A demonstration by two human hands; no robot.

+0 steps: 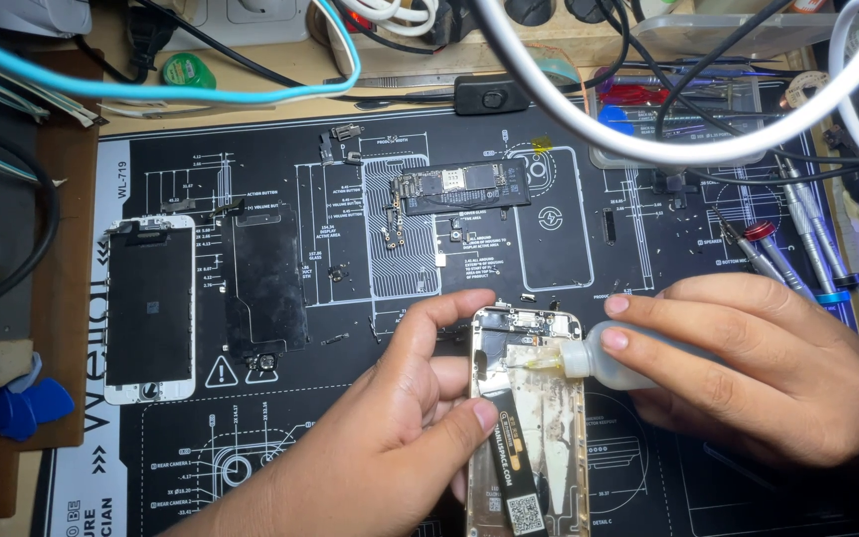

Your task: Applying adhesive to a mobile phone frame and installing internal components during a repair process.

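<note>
Nearest the camera, the left hand [390,428] curls around the left edge of an opened phone housing [529,418], thumb pressed on a black flat pry tool [514,457] that lies along the inside of the shell, the forefinger arched over the housing's top corner. From the right, the right hand [777,368] is closed on a small translucent squeeze bottle [613,358], thumb and forefinger pinching its body; the bottle's thin needle tip [529,368] points left and rests over the upper inside of the housing, where pale adhesive residue shows. Both sit on a black repair mat [589,249] printed with white diagrams, which covers the counter. Farther left on the mat lie a white-framed phone screen [149,308] and, just beside it, a dark metal backing plate [265,283]. Beyond the hands, a long logic board [459,187] lies across the mat's centre with small parts near it. To the right, several screwdrivers [797,249] lie side by side. At the far edge, white, blue and black cables [251,94] loop over the counter.
</note>
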